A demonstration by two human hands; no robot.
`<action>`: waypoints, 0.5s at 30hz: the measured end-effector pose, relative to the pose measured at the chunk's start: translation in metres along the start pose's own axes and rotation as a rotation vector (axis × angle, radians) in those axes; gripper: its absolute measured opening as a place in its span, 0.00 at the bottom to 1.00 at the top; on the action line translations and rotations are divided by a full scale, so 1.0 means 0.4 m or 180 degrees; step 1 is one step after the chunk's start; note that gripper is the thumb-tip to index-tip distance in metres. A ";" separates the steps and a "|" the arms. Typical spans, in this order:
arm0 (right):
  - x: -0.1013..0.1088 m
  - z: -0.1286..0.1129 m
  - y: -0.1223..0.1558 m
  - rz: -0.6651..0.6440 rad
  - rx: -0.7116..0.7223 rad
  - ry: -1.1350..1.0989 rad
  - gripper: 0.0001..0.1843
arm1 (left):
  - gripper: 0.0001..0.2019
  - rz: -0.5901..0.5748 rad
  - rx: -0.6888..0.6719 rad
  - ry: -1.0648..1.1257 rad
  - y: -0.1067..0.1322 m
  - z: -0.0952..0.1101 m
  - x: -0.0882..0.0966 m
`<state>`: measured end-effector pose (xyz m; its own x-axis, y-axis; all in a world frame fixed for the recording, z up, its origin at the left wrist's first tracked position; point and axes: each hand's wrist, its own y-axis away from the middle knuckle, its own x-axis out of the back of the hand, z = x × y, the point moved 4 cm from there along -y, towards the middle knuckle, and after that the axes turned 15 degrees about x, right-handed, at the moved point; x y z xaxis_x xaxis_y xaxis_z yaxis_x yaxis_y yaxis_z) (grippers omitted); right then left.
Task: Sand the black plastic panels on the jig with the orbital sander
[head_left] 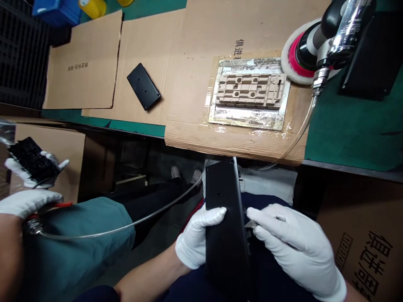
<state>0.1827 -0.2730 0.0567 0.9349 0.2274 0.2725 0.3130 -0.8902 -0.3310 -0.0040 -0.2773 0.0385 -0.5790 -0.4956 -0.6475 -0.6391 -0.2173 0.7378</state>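
Head view, lower middle of the frame: the white-gloved left hand [198, 237] grasps a black plastic panel [227, 256] upright over the lap, a firm hold against slipping, while the right hand [292, 247] pinches a small blade [250, 224] low against the panel's right edge

The left hand [197, 237], white-gloved, grips a black plastic casing [225, 235], and the right hand [292, 247] sets a small blade [251, 224] at its edge! Up on the desk [346, 138], a pneumatic polisher [315, 46] sits beside a ribbed tan block [250, 90].
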 end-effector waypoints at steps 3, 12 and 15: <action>-0.001 -0.005 -0.003 -0.0051 0.0048 -0.0049 0.28 | 0.10 0.0056 -0.0049 -0.0035 0.001 0.002 0.002; 0.000 -0.010 -0.001 -0.0063 0.0191 -0.0133 0.27 | 0.10 0.0037 -0.0118 -0.0184 -0.002 0.001 0.008; -0.004 -0.017 -0.003 -0.0110 0.0264 -0.0233 0.23 | 0.10 -0.0037 -0.0068 -0.0162 -0.001 -0.007 0.010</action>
<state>0.1798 -0.2750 0.0629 0.9321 0.2882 0.2194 0.3551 -0.8463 -0.3970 -0.0047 -0.2815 0.0361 -0.5969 -0.4496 -0.6645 -0.6354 -0.2409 0.7337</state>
